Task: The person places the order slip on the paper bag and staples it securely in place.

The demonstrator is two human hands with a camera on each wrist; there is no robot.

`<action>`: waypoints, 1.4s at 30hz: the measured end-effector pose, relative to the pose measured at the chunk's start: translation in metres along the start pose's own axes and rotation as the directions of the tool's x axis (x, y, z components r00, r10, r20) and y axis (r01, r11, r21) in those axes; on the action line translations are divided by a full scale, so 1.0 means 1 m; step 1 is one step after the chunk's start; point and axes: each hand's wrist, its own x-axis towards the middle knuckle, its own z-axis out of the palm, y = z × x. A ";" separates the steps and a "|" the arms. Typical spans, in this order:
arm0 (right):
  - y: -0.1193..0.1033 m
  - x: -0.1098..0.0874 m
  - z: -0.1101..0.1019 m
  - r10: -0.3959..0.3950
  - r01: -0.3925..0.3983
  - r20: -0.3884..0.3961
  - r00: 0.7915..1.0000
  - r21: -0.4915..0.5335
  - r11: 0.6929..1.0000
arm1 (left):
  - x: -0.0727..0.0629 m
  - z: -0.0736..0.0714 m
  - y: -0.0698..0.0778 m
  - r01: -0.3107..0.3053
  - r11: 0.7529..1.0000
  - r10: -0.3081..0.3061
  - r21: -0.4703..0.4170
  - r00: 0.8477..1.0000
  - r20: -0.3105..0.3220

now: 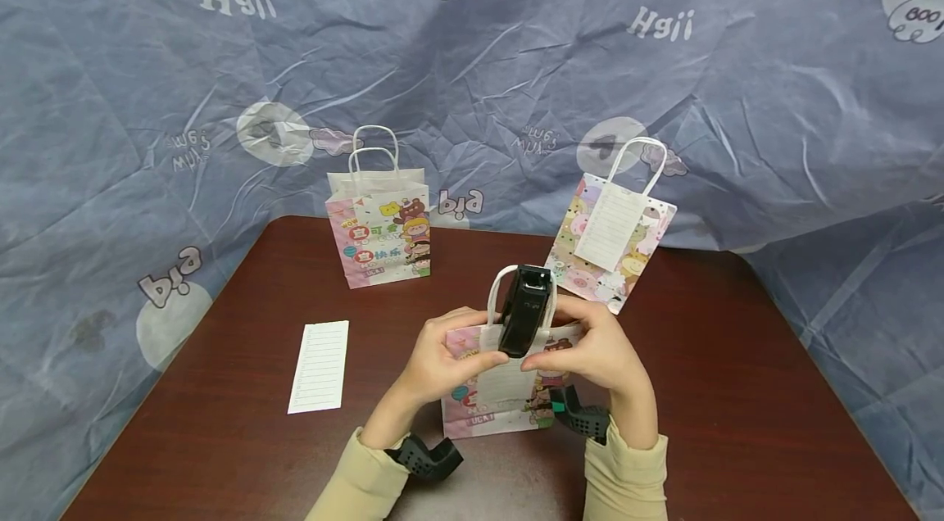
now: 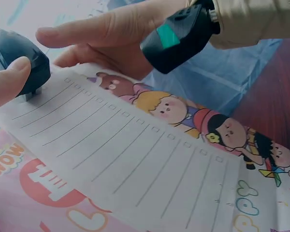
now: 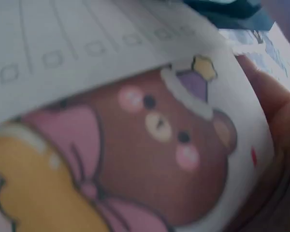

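A small pink-and-white cartoon paper bag (image 1: 466,414) with white handles is between both hands. A lined paper slip (image 2: 130,150) lies against its front. A black stapler (image 1: 525,312) sits over the bag's top edge, at the slip's upper end. My left hand (image 1: 438,353) grips the bag's upper left side, its thumb against the stapler in the left wrist view. My right hand (image 1: 601,345) grips the upper right side, fingers behind the bag and thumb pointing at the stapler. In the right wrist view the bag's printed bear (image 3: 159,145) fills the frame.
Another cartoon bag (image 1: 387,238) stands upright at the back left. At the back right, a bag (image 1: 642,259) with animal faces carries a lined slip (image 1: 612,226) on its front. A loose lined slip (image 1: 319,365) lies on the brown table (image 1: 206,423) at left. Behind hangs a blue-grey printed cloth (image 1: 442,70).
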 end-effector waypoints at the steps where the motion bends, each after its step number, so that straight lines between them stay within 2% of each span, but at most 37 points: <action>1: -0.002 0.000 0.001 0.011 -0.011 -0.005 1.000 -0.008 1.000 | 0.000 0.000 -0.001 0.007 1.000 -0.007 -0.019 1.000 0.009; 5: -0.008 0.000 0.006 0.031 -0.033 -0.039 0.999 -0.054 0.998 | -0.004 0.000 -0.011 0.032 0.998 -0.030 -0.061 0.999 0.025; 8: -0.009 0.001 0.009 0.012 -0.015 -0.052 0.999 -0.065 0.998 | -0.008 0.000 -0.021 0.027 0.999 -0.027 -0.025 1.000 0.005; 10: -0.008 0.003 0.012 -0.005 0.001 -0.057 0.998 -0.075 0.997 | -0.009 0.000 -0.027 0.019 0.999 -0.018 0.031 1.000 -0.019; 15: -0.004 0.010 0.022 -0.063 0.046 -0.100 0.993 -0.170 0.984 | -0.009 -0.004 -0.029 0.009 0.987 0.006 0.163 0.996 -0.086; 20: -0.003 0.015 0.031 -0.094 0.055 -0.157 0.983 -0.239 0.970 | -0.008 -0.007 -0.027 0.019 0.977 0.008 0.211 0.992 -0.125; 23: -0.014 0.017 0.036 -0.112 0.056 -0.183 0.977 -0.286 0.957 | -0.009 -0.007 -0.027 0.031 0.976 0.000 0.215 0.990 -0.141; 25: -0.015 0.018 0.037 -0.115 0.056 -0.192 0.974 -0.289 0.956 | -0.009 -0.007 -0.027 0.026 0.975 0.008 0.221 0.988 -0.153; 28: -0.008 0.019 0.038 -0.101 0.054 -0.190 0.977 -0.238 0.970 | -0.009 -0.008 -0.028 0.026 0.977 0.010 0.210 0.986 -0.165; 31: -0.002 0.019 0.036 -0.055 0.026 -0.166 0.984 -0.175 0.984 | -0.010 -0.011 -0.030 0.035 0.982 -0.004 0.188 0.986 -0.167; 40: -0.002 0.016 0.029 -0.036 0.017 -0.112 0.993 -0.173 0.985 | -0.010 -0.014 -0.028 0.048 0.986 -0.029 0.159 0.993 -0.117; 42: -0.003 0.015 0.028 -0.022 0.001 -0.131 0.991 -0.162 0.987 | -0.009 -0.014 -0.025 0.067 0.986 -0.051 0.151 0.993 -0.111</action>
